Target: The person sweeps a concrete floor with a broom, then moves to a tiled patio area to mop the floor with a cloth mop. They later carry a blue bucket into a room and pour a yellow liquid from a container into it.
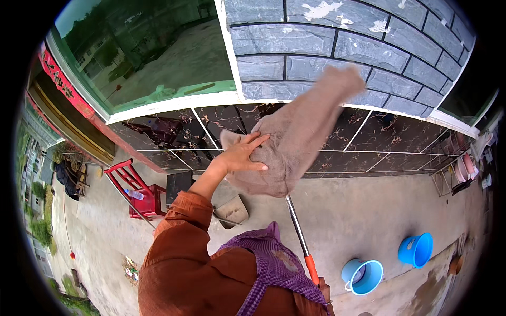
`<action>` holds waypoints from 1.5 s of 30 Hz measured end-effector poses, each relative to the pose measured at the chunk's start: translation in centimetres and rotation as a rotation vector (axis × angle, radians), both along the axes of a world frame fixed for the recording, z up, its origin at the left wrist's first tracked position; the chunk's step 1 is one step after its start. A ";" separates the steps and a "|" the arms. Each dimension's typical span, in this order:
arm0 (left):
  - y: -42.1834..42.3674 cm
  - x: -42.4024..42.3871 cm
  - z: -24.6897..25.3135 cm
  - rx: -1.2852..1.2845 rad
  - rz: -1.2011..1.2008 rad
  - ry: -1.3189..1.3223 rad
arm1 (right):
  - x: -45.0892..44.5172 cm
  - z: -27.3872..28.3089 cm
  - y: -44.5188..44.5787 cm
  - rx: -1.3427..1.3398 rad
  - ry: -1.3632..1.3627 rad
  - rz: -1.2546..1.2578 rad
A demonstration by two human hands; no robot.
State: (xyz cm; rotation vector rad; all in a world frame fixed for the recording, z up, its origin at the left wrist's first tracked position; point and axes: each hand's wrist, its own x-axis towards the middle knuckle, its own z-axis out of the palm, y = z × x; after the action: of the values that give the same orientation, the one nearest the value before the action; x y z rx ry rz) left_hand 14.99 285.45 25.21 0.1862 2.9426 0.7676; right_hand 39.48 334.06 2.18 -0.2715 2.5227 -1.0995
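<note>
A brownish-grey cloth hangs over the upper end of a metal pole with an orange grip; what lies under the cloth is hidden. One blurred end of it sticks out to the upper right, in front of the grey brick wall. My left hand lies on the cloth, fingers and thumb spread. Low in the view, my right hand is closed around the pole just below the orange grip, partly hidden by the apron.
A red chair holding a plastic bottle stands at left, beside a black stool and a dustpan. A light blue bucket and a darker blue bucket stand at right. A window is at upper left.
</note>
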 end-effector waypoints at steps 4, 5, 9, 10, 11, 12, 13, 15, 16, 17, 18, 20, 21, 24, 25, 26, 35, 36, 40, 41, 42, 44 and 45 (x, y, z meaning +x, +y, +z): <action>-0.2 1.0 -8.4 0.586 0.058 -0.046 | 2.8 1.0 3.6 0.042 -0.073 -0.041; 0.5 1.2 -9.5 0.685 0.112 -0.045 | 3.4 1.5 4.2 0.037 -0.060 -0.059; 3.3 3.9 -12.6 1.124 0.633 -0.349 | 4.8 3.6 5.8 -0.034 -0.025 -0.093; 3.8 4.2 -14.0 1.168 0.670 -0.456 | 5.1 4.2 5.6 -0.047 -0.012 -0.102; 4.4 4.9 -15.2 1.195 0.637 -0.485 | 5.2 5.1 5.5 -0.075 -0.040 -0.113; 5.5 5.5 -15.8 1.220 0.596 -0.521 | 5.2 6.1 5.1 -0.101 -0.068 -0.131; 6.5 5.8 -16.4 1.243 0.555 -0.557 | 5.1 6.9 4.7 -0.128 -0.098 -0.150; 7.8 6.0 -17.9 1.436 0.623 -0.486 | 5.0 8.1 4.0 -0.153 -0.122 -0.153; 8.5 6.1 -18.5 1.458 0.646 -0.406 | 4.7 9.2 3.6 -0.158 -0.146 -0.142; 9.5 5.7 -19.0 1.484 0.655 -0.328 | 4.7 10.0 3.6 -0.157 -0.161 -0.139; 10.5 5.3 -19.1 1.550 0.711 -0.109 | 5.7 6.9 5.0 -0.102 -0.120 -0.140; 8.5 5.1 -21.1 1.498 0.820 0.205 | 5.8 7.9 4.8 -0.086 -0.126 -0.115; 7.5 4.7 -21.8 1.473 0.860 0.350 | 5.9 8.5 4.8 -0.069 -0.127 -0.115; 2.1 6.6 -21.5 0.959 1.159 0.593 | 7.5 6.4 6.2 -0.095 -0.079 -0.178; 0.0 7.8 -21.4 0.857 1.178 0.663 | 7.5 6.9 6.1 -0.056 -0.122 -0.160; -1.3 9.1 -20.4 0.680 1.143 0.685 | 7.6 7.4 6.1 -0.031 -0.172 -0.141; -9.0 14.7 -10.9 0.270 1.038 0.859 | 8.8 6.1 5.6 -0.072 -0.215 -0.026; -9.6 15.3 -10.2 0.206 1.046 0.818 | 8.9 5.9 5.5 -0.097 -0.235 -0.017; -13.5 15.8 -11.6 0.027 1.135 0.839 | 8.4 6.5 5.3 -0.151 -0.260 -0.030; -13.8 14.7 -11.7 0.029 1.151 0.833 | 8.5 7.0 5.3 -0.145 -0.247 -0.058; -15.0 16.2 -11.6 0.008 1.168 0.851 | 8.0 7.8 4.7 -0.137 -0.252 -0.043; -16.3 18.4 -11.7 -0.071 1.221 0.797 | 7.6 8.0 4.3 -0.104 -0.241 -0.008; -16.6 19.5 -11.9 -0.099 1.250 0.766 | 7.6 7.6 4.3 -0.087 -0.224 0.017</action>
State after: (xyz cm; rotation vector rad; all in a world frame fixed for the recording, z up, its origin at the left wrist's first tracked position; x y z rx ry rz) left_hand 34.54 268.82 13.28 -1.8974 3.5241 0.6742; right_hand 47.07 338.39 9.75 -0.1813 2.2767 -1.1654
